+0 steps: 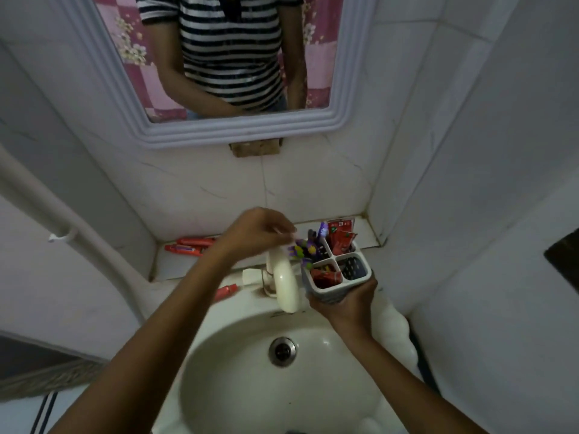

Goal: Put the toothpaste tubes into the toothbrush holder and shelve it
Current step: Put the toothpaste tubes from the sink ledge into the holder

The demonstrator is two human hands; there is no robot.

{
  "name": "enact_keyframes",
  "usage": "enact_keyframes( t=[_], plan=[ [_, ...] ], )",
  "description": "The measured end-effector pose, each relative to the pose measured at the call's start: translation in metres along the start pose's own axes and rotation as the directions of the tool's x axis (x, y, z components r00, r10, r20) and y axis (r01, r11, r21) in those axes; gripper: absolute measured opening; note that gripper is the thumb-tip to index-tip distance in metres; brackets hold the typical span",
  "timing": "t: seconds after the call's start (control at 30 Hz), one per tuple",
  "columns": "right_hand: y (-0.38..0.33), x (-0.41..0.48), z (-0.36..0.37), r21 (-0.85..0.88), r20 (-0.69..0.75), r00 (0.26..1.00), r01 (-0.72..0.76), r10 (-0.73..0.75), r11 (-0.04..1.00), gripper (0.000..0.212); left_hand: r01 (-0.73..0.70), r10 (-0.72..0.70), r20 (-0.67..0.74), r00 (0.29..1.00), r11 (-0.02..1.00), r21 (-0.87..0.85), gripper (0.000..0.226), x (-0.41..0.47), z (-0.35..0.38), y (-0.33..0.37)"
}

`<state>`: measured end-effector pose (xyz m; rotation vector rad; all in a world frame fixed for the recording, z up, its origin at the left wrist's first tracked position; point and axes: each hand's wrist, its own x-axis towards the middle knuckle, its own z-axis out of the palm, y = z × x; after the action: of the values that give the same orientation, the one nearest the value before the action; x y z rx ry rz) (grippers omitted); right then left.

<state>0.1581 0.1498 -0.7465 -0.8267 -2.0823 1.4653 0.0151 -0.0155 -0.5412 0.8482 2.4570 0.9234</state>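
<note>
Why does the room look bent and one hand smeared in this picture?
Head view: the wide-angle lens bows the mirror frame and walls; dim, flat light with darker corners; the left hand over the toothbrush holder is motion-blurred, the right hand sharper; a small glint shows on the sink.

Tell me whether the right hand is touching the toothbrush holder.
Touching. The head view shows the right hand cupped under the toothbrush holder, fingers wrapped around its lower wall, holding it above the sink.
</note>
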Motion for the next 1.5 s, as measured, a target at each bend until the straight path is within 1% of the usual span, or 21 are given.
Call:
enact_keyframes(
  t=[0.03, 0.07, 0.1, 0.17, 0.2, 0.27, 0.33, 0.4, 0.47, 0.5, 0.57, 0.67, 0.77, 0.83, 0.9, 1.03, 1.1, 1.17, 1.27, 1.37, 1.5],
  plan=[
    [0.001, 0.0, 0.0, 0.006, -0.002, 1.0, 0.002, -0.002, 1.0, 0.133, 0.05, -0.05, -0.074, 0.996, 0.999, -0.012, 0.019, -0.004, -0.008, -0.019],
    [0.001, 0.0, -0.001, 0.006, -0.003, 1.0, 0.015, -0.015, 1.0, 0.134, 0.116, -0.11, -0.128, 0.986, 0.993, 0.037, 0.02, -0.01, -0.012, -0.041],
    [0.001, -0.001, -0.001, 0.002, -0.004, 1.0, 0.029, -0.029, 1.0, 0.134, 0.193, -0.171, -0.154, 0.973, 0.97, 0.144, 0.021, -0.015, -0.015, -0.062],
    [0.0, -0.003, -0.001, -0.004, -0.012, 0.999, 0.039, -0.039, 0.999, 0.133, 0.331, -0.318, -0.103, 0.943, 0.85, 0.41, 0.024, -0.027, -0.009, -0.102],
    [0.0, -0.003, 0.0, -0.003, -0.013, 0.999, 0.041, -0.041, 0.999, 0.133, 0.364, -0.389, -0.058, 0.919, 0.785, 0.501, 0.025, -0.034, -0.003, -0.117],
    [-0.002, -0.006, 0.0, -0.005, -0.006, 0.999, 0.038, -0.038, 0.999, 0.132, 0.378, -0.47, 0.001, 0.883, 0.713, 0.591, 0.033, -0.045, 0.013, -0.142],
    [-0.003, -0.006, 0.001, -0.012, -0.001, 0.999, 0.039, -0.039, 0.999, 0.131, 0.352, -0.47, 0.02, 0.883, 0.689, 0.633, 0.041, -0.051, 0.028, -0.158],
    [-0.002, -0.005, -0.001, -0.017, 0.007, 0.999, 0.048, -0.048, 0.999, 0.13, 0.332, -0.408, -0.029, 0.912, 0.696, 0.637, 0.042, -0.054, 0.039, -0.168],
    [-0.003, -0.005, -0.004, -0.012, 0.024, 0.998, 0.054, -0.053, 0.998, 0.132, 0.32, -0.356, -0.07, 0.932, 0.714, 0.622, 0.057, -0.053, 0.041, -0.167],
    [-0.005, -0.005, -0.005, 0.001, 0.033, 0.998, 0.055, -0.055, 0.998, 0.134, 0.303, -0.334, -0.071, 0.94, 0.719, 0.625, 0.057, -0.051, 0.039, -0.167],
    [-0.007, -0.004, -0.006, 0.022, 0.042, 0.997, 0.059, -0.06, 0.998, 0.139, 0.284, -0.29, -0.087, 0.953, 0.757, 0.588, 0.04, -0.043, 0.028, -0.16],
    [-0.005, -0.004, -0.005, 0.022, 0.041, 0.997, 0.059, -0.06, 0.998, 0.137, 0.254, -0.155, -0.265, 0.952, 0.882, 0.398, 0.023, -0.032, -0.004, -0.133],
    [-0.002, -0.004, -0.004, 0.013, 0.035, 0.997, 0.07, -0.07, 0.997, 0.132, 0.078, 0.011, -0.321, 0.947, 0.962, 0.262, 0.014, -0.025, -0.032, -0.08],
    [0.001, -0.003, -0.003, 0.017, 0.035, 0.996, 0.077, -0.077, 0.997, 0.132, -0.078, 0.168, -0.264, 0.95, 0.944, 0.319, 0.023, -0.018, -0.042, -0.037],
    [0.003, -0.002, -0.003, 0.024, 0.036, 0.997, 0.066, -0.067, 0.998, 0.132, -0.187, 0.257, -0.121, 0.959, 0.892, 0.413, 0.028, -0.012, -0.044, 0.006],
    [0.0, 0.001, -0.002, 0.021, 0.044, 0.997, 0.06, -0.061, 0.998, 0.131, -0.281, 0.188, 0.211, 0.959, 0.716, 0.639, 0.032, 0.006, -0.017, 0.059],
    [0.0, 0.002, -0.002, 0.022, 0.061, 0.996, 0.067, -0.068, 0.998, 0.127, -0.312, 0.133, 0.3, 0.945, 0.65, 0.693, 0.028, 0.017, 0.009, 0.069],
    [0.002, 0.003, -0.001, 0.005, 0.082, 0.994, 0.07, -0.07, 0.998, 0.124, -0.312, 0.081, 0.344, 0.936, 0.647, 0.696, 0.026, 0.026, 0.036, 0.071],
    [0.002, 0.001, 0.0, -0.034, 0.052, 0.997, 0.059, -0.057, 0.998, 0.132, -0.307, 0.058, 0.381, 0.923, 0.706, 0.638, 0.024, 0.036, 0.061, 0.071],
    [0.002, 0.0, -0.001, -0.041, 0.056, 0.997, 0.047, -0.045, 0.998, 0.133, -0.363, 0.199, 0.324, 0.925, 0.717, 0.595, 0.025, 0.041, 0.07, 0.066],
    [0.003, 0.0, -0.001, -0.009, 0.049, 0.999, 0.015, -0.015, 1.0, 0.132, -0.362, 0.259, 0.263, 0.93, 0.775, 0.518, 0.024, 0.035, 0.068, 0.052]
  ],
)
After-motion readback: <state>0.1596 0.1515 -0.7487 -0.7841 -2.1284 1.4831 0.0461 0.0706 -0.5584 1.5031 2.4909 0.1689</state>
